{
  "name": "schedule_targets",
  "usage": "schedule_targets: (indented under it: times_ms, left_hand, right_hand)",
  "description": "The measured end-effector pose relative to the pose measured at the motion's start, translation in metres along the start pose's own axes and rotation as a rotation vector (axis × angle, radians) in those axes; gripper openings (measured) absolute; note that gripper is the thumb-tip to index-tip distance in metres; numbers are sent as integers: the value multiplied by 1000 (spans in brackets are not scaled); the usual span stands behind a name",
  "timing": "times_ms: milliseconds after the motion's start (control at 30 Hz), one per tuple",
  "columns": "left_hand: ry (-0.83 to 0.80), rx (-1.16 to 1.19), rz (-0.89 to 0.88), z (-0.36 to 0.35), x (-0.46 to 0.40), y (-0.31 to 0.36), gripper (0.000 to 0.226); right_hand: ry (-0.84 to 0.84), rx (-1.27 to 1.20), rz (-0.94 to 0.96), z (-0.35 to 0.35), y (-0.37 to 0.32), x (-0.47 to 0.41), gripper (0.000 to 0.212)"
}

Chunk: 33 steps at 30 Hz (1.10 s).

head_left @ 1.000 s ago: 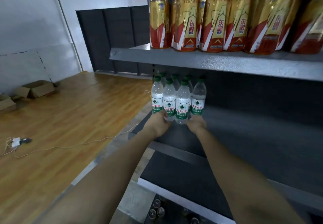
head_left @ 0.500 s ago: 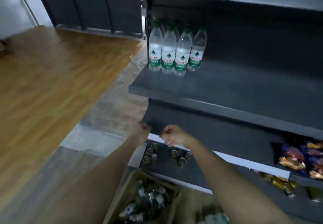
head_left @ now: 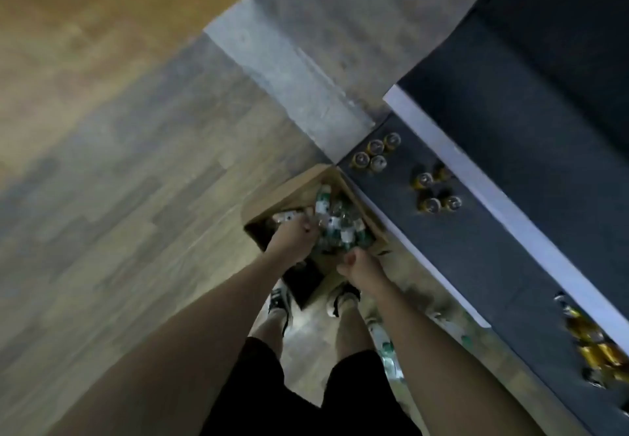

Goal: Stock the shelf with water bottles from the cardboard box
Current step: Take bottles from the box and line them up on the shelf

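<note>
Both down in the open brown cardboard box [head_left: 289,193] by the shelf's corner: left hand [head_left: 292,236] gripping clear green-labelled water bottles [head_left: 335,222], right hand [head_left: 359,265] curled, grip unclear — probably grabbing more.

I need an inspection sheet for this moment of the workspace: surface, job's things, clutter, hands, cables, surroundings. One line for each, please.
Surface: grey and brown plank floor, with a pale concrete strip beside the shelving.
Job's things: open cardboard box on the floor against the dark bottom shelf; water bottles lie jumbled inside it.
Clutter: small cans stand in groups on the bottom shelf; yellow packets lie further along; more bottles lie on the floor by the right leg.
Hands: left hand and right hand both reach into the box with curled fingers; the blur hides whether they hold bottles.
Cables: nothing seen.
Surroundings: the person's own legs and shoes, black shorts.
</note>
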<state>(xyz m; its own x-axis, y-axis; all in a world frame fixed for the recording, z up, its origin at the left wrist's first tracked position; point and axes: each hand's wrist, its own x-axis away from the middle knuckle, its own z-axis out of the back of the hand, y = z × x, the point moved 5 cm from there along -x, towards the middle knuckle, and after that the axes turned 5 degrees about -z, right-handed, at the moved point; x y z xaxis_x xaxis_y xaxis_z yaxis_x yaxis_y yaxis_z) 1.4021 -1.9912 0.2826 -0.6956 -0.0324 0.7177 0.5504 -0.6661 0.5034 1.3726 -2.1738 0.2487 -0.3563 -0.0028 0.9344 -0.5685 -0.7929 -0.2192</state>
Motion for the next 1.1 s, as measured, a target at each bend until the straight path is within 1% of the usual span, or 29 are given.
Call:
schedule_targets:
  times_ms: [67,167,233,300,400,500,600,667,700,767,833,867,933,1033,1100]
  left_hand:
    - [-12,42,112,-34,-32,-42,27]
    - [-10,54,187,-73,-71,-89,23]
    - [-12,42,209,-101,-107,-121,23]
    - [-15,39,236,-132,-144,-157,24]
    - [-53,-4,232,-180,-198,-211,26]
    - [-117,-80,207,-221,-247,-260,28]
    - [-157,-168,151,-250,-291,-292,26]
    - [-181,-206,127,-266,-313,-302,25]
    - [-204,-208,127,-274,-322,-308,24]
    - [-238,-171,139,-287,-331,-319,21]
    - [-229,-121,151,-294,-335,-328,23]
    - [-220,-100,162,-296,-334,-331,24]
    - [-197,-37,211,-291,-325,-335,24]
    - [-124,223,314,-269,-306,-324,16]
    - [-74,389,411,-248,-282,-309,12]
  right_hand:
    - [-20,59,-13,-29,10,-52,18]
    - [-19,84,-19,-62,21,-117,17]
    - [-8,107,-25,-86,30,-170,24]
    - [-33,124,-24,-118,44,-228,31]
    - [-71,168,-57,-170,71,-310,39]
    - [-72,277,-50,-217,93,-377,50]
    - [-9,315,-69,-255,109,-430,72]
    - [45,319,-86,-274,117,-458,80]
    - [68,322,-92,-283,120,-471,79]
    - [139,376,-83,-298,125,-488,69]
    - [208,436,-63,-304,128,-498,55]
    - [213,451,-49,-303,127,-501,52]
    - [132,453,-49,-300,127,-496,51]
    - [6,357,-119,-285,132,-467,52]
    - [-42,249,-153,-267,130,-426,63]
